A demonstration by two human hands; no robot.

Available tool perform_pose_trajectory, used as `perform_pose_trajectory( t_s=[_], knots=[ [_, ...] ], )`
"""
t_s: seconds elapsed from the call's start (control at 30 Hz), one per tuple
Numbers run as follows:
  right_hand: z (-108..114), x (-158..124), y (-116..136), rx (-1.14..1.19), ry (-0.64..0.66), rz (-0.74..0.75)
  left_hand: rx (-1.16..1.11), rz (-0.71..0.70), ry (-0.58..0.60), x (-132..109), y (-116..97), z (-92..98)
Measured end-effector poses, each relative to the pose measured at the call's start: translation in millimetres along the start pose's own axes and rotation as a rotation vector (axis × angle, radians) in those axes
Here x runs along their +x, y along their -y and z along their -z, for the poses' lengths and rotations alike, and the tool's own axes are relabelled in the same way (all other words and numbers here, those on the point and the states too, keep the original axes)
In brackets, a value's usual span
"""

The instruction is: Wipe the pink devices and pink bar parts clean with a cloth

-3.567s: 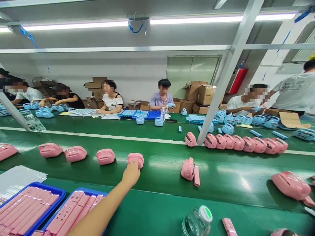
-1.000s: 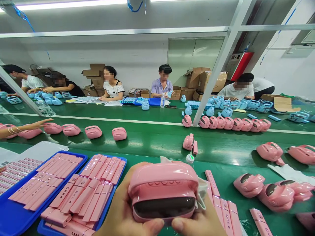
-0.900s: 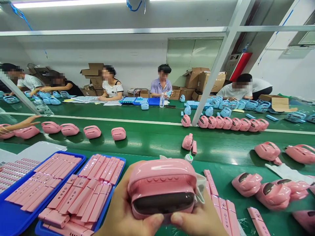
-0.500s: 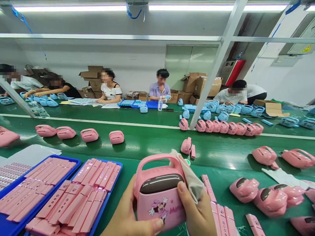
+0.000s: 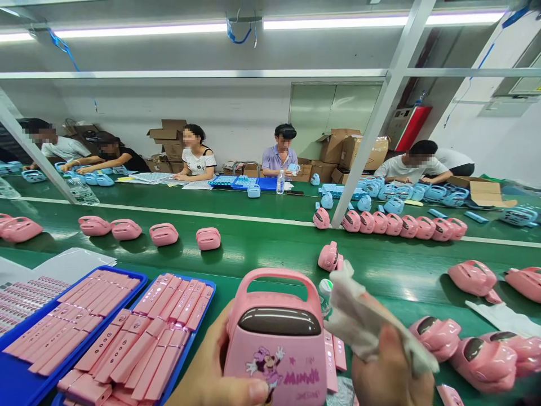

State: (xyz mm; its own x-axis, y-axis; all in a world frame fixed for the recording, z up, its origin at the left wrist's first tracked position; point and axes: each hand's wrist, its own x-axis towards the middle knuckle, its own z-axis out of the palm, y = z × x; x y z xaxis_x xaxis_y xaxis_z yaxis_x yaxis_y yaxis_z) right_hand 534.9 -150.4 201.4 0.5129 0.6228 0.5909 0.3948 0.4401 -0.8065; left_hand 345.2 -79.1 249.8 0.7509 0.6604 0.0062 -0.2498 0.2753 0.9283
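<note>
A pink handled speaker (image 5: 276,344) was gripped upright by the left hand (image 5: 211,369), fingers wrapped around its side. A white cloth (image 5: 359,316) was pinched in the right hand (image 5: 391,372). Blue trays (image 5: 139,279) of pink strips (image 5: 139,338) lay left; pink speakers (image 5: 164,233) lined the green surface (image 5: 270,254) beyond.

Only readable text: "MINNIE" in magenta on front of the pink speaker (image 5: 276,344), beside a cartoon mouse print.
</note>
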Motion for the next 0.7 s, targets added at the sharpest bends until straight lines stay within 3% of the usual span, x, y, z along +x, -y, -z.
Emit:
perform_pose_trajectory(
  t_s=[0.07,0.17,0.23,0.33,0.43,0.57,0.7],
  knots=[
    [-3.6,4.0,-2.9,0.044,-0.019,-0.196,0.065,0.021,0.023,-0.5,-1.9,0.9],
    [-18.8,18.4,10.4,0.079,0.079,-0.441,0.481,-0.018,-0.006,2.3,2.1,5.4],
    [-29.5,26.2,21.2,-0.017,0.191,-0.417,0.702,-0.025,-0.036,4.1,6.2,7.0],
    [-41.5,31.5,31.2,-0.241,0.377,-0.301,0.860,-0.016,-0.029,5.7,7.9,3.2],
    [-49.5,35.0,35.7,-0.298,0.440,-0.270,0.927,-0.060,0.018,7.6,3.6,-3.9],
    [-51.8,48.2,28.4,-0.148,0.366,-0.329,1.093,-0.158,-0.062,10.5,0.1,-5.4],
    [-44.0,62.8,3.8,0.056,0.077,-0.406,1.193,-0.160,-0.185,11.5,8.1,-1.4]
  ],
)
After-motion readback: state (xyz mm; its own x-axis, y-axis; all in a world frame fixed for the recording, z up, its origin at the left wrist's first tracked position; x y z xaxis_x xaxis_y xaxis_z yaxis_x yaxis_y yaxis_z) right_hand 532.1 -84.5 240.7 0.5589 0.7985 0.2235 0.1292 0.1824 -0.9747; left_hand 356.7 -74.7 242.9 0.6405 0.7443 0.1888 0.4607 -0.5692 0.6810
